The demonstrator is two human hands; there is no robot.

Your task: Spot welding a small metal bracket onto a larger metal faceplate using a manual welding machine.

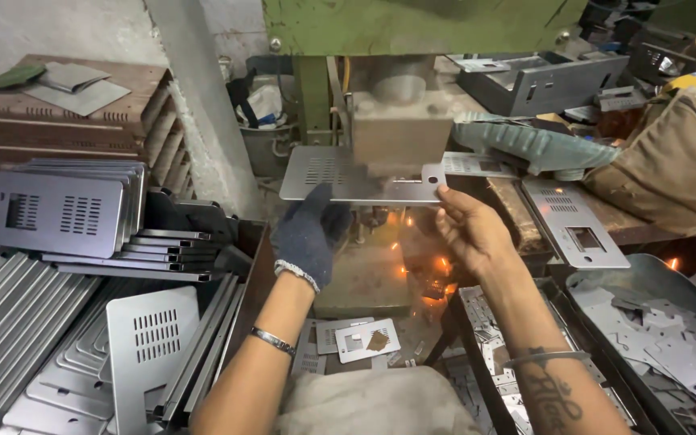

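Observation:
A flat grey sheet-metal plate (324,173) with vent slots lies under the ram block (400,133) of a green press (412,24). My left hand (309,234), in a dark knit glove, grips the plate's near edge. My bare right hand (469,229) pinches the plate's right corner between thumb and fingers. The block blurs over the plate's middle. Orange sparks glow below the plate, between my hands.
Stacks of slotted metal plates (66,213) fill the left side, and one loose plate (151,346) leans near my left arm. A punched plate (577,225) lies on the right bench. Scrap cut-outs fill a tray (670,346) at lower right. A tan bag (678,161) sits at the right.

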